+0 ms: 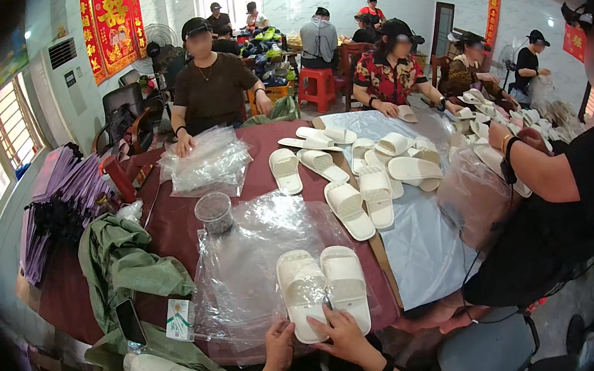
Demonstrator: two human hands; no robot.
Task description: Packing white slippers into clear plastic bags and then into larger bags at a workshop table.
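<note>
A pair of white slippers, the left slipper [300,288] and the right slipper [347,283], is side by side in front of me, above clear plastic bags [243,275]. My left hand [279,345] is closed at the left slipper's heel edge. Across the two heels reaches my right hand [347,340], its fingers gripping the left slipper's heel near the gap between the pair. Something small and dark shows by its fingertips; I cannot make out what it is. A clear round tub [214,213] stands on the bags' far edge.
Loose white slippers [377,187] lie ahead on grey sheeting. Across the table a co-worker's hand [185,142] touches more clear bags [208,164]. Green cloth [134,262], a phone [130,324] and a small box [181,319] are at left. A person in black [568,187] works at right.
</note>
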